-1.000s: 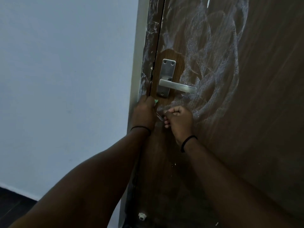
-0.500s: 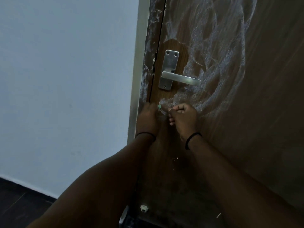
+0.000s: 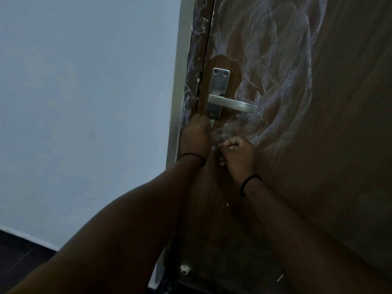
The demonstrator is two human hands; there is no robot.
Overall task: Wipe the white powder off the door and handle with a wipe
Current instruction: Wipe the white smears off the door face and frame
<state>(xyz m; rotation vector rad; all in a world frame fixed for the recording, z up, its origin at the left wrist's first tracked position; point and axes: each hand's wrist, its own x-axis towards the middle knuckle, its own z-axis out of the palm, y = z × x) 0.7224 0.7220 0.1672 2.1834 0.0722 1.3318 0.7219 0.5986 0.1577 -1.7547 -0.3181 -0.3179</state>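
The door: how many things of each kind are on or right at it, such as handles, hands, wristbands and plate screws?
Handle: 1
Hands: 2, left hand, right hand
Black wristbands: 2, left wristband, right wristband
Screws seen on the plate: 3, top two, bottom one
Total: 8

The wall (image 3: 84, 102) lies left, the frame (image 3: 192, 81) between it and the door (image 3: 339, 166) on the right. The handle (image 3: 232, 105) sits on the door near its left edge, lever pointing right. Powder (image 3: 286, 92) spreads over the door right of the handle, above it and below it. The left hand (image 3: 196, 136) is just under the handle's plate; the right hand (image 3: 238, 154) is beside it, lower right (something small between them, too blurred to name). A stopper (image 3: 185, 269) sits low, beneath the arms.
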